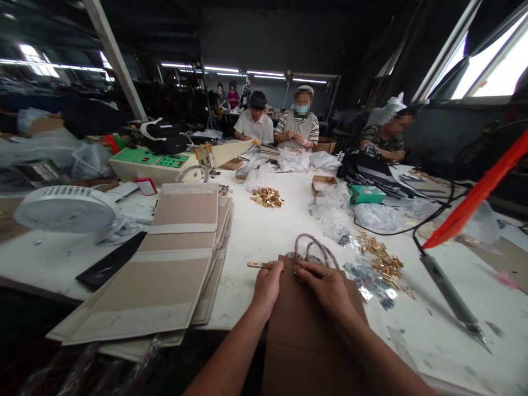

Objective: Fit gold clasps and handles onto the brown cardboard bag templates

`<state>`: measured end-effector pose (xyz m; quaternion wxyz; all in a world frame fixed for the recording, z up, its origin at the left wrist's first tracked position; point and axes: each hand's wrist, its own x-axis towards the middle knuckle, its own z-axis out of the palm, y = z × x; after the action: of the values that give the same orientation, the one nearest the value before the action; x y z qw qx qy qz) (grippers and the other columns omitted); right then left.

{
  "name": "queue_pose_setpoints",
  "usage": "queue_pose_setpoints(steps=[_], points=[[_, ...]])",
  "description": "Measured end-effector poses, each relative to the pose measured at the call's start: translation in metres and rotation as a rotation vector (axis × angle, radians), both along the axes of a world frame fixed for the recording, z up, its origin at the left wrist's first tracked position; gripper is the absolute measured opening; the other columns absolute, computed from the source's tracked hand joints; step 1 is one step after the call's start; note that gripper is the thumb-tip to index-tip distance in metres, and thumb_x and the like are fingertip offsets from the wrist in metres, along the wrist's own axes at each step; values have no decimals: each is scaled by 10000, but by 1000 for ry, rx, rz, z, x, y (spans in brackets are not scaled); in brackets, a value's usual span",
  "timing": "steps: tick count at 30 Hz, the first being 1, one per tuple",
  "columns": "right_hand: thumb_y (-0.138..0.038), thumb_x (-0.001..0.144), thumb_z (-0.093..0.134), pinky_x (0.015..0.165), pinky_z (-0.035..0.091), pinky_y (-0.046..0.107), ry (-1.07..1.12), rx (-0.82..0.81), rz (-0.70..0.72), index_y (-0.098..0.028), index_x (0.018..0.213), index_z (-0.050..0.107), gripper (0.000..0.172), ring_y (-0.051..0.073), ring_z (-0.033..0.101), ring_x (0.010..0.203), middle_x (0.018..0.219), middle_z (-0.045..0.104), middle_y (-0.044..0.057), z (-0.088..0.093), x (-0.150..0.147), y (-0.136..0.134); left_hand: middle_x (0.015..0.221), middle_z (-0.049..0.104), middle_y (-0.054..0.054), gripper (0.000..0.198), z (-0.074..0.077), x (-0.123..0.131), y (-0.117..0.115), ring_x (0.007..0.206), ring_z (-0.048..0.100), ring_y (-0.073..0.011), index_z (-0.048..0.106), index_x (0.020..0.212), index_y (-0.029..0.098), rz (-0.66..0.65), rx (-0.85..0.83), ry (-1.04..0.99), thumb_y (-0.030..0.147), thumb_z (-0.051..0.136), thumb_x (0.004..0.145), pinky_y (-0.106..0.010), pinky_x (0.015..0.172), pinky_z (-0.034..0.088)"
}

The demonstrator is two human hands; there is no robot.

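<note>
A brown bag panel (305,330) lies in front of me over the near edge of the white table (264,231), with looped cord handles (311,247) at its far end. My left hand (267,287) is closed on the panel's top left corner, next to a thin tan strip (259,265). My right hand (325,283) pinches the panel's top edge where the handles join it.
A stack of flat tan panels (173,258) lies at my left, with a white fan (66,209) beyond. Gold fittings (381,258), silver pieces (367,280), plastic bags and a soldering tool (449,294) lie right. Three people sit at the far end.
</note>
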<state>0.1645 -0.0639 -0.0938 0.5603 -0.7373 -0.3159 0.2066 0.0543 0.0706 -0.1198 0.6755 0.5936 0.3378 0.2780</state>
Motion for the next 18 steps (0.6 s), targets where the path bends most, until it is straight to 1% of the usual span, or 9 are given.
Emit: queue_pose_setpoints(steps=[4, 7, 9, 13, 16, 18], points=[[-429, 867, 664, 856, 549, 389, -169, -94, 17, -241, 1066, 796, 303, 256, 710, 857, 1034, 780, 49, 8, -8, 10, 695, 592, 2, 319, -1, -5, 0, 751, 555, -197, 597, 688, 202, 4, 27, -52, 479, 561, 844, -297, 717, 403], [-370, 872, 652, 970, 513, 418, -291, -129, 17, -254, 1036, 795, 246, 286, 705, 999, 1073, 777, 50, 12, -13, 16, 686, 579, 13, 302, -2, -6, -1, 737, 547, -190, 579, 703, 209, 8, 32, -73, 465, 548, 861, -298, 722, 410], [-337, 875, 650, 1003, 494, 425, -344, -152, 29, -254, 1024, 793, 223, 294, 692, 1056, 1100, 772, 54, 13, -15, 21, 687, 578, 16, 288, -4, -7, -1, 733, 552, -187, 566, 705, 214, 6, 37, -87, 445, 539, 874, -300, 729, 421], [-288, 891, 634, 929, 502, 403, -460, -264, 39, -243, 1016, 785, 202, 294, 705, 985, 1041, 779, 67, 15, -19, 32, 727, 619, 6, 263, -9, -8, -2, 773, 590, -197, 585, 734, 215, 0, 50, -117, 416, 523, 892, -308, 768, 447], [-260, 912, 604, 866, 489, 370, -568, -363, 37, -236, 945, 771, 172, 282, 704, 922, 967, 775, 76, 13, -25, 40, 787, 671, -6, 246, -10, -9, -3, 838, 622, -208, 632, 808, 208, -11, 54, -142, 405, 520, 904, -311, 820, 458], [-252, 927, 576, 824, 478, 357, -616, -405, 33, -232, 924, 750, 175, 279, 700, 904, 961, 768, 82, 11, -29, 43, 805, 683, -11, 247, -10, -10, -4, 855, 628, -211, 643, 836, 204, -15, 55, -155, 402, 516, 910, -311, 832, 460]])
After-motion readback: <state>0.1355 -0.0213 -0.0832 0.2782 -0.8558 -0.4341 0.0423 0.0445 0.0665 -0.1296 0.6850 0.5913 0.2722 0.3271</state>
